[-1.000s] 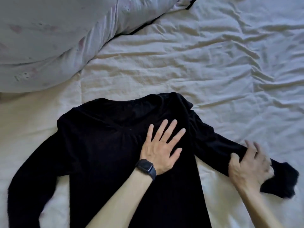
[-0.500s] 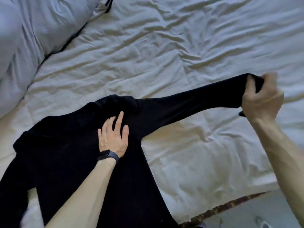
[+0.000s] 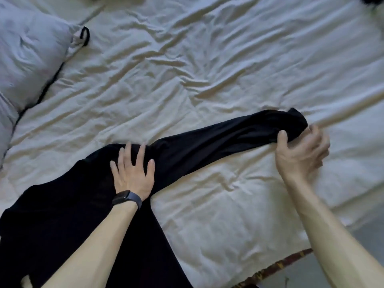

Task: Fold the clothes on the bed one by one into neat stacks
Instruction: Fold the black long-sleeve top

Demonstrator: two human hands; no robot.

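Your black top [image 3: 79, 215] lies at the lower left of the frame on the bed [image 3: 187, 69], its sleeve [image 3: 218, 140] stretched in one long line running up and right from shoulder to cuff. Your left hand [image 3: 133, 173] lies flat, fingers spread, pressing the shoulder end. Your right hand [image 3: 299, 150] curls thumb and fingers around the cuff, so it is nearer the part to fold, which likely swings back left across the body. The creased sheet gives room around, with a pillow [image 3: 27, 59] upper left, and the bed ends lower right.
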